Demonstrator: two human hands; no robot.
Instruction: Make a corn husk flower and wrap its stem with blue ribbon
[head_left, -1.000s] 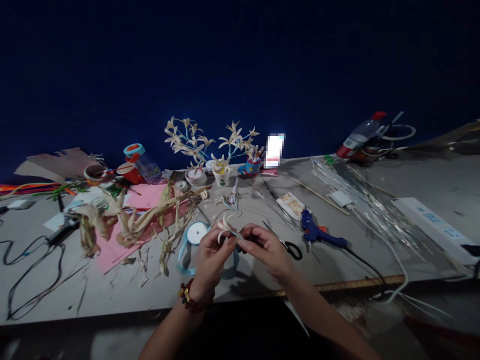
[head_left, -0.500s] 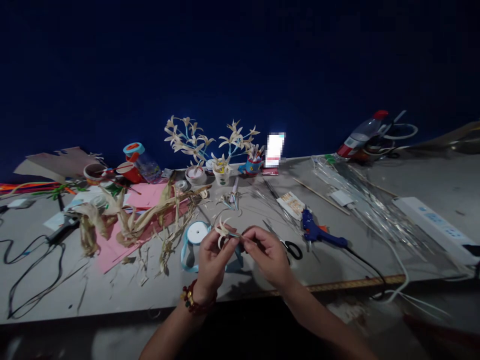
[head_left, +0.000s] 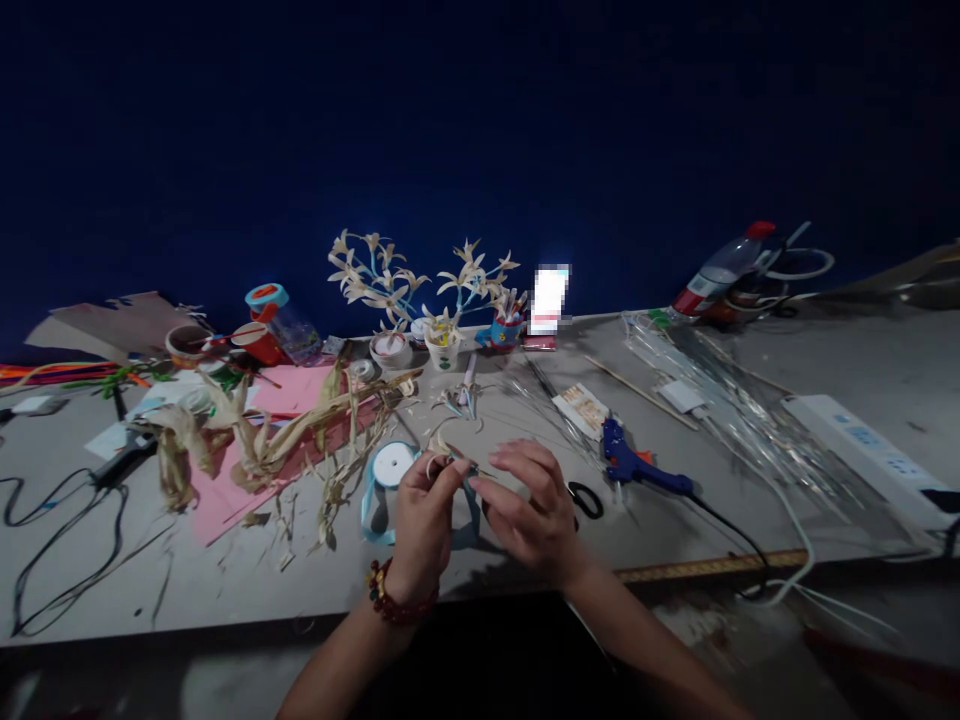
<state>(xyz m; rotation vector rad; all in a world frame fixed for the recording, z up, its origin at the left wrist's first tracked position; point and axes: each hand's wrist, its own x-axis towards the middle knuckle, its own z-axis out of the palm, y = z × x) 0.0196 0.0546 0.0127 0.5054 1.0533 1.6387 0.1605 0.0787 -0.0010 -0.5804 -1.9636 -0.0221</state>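
My left hand [head_left: 424,515], with a beaded bracelet at the wrist, pinches a small pale husk flower [head_left: 439,450] by its base. A thin stem points from its fingertips toward the right. My right hand [head_left: 534,505] is beside that stem, thumb and fingers spread apart, with nothing visible held in it. Behind my left hand lies a white spool [head_left: 393,464] with light blue ribbon [head_left: 369,515] looped around it. Black-handled scissors [head_left: 586,500] lie right of my right hand, partly hidden by it.
A blue glue gun [head_left: 637,465] with a cord lies at the right. Dried husks [head_left: 255,450] cover pink paper at the left. Potted husk flowers [head_left: 442,350] and a lit phone [head_left: 550,300] stand at the back. Wires and a power strip [head_left: 874,455] lie far right.
My right hand has let go of the stem and its fingers have spread. The flower in my left hand has turned and sits lower between the fingers.
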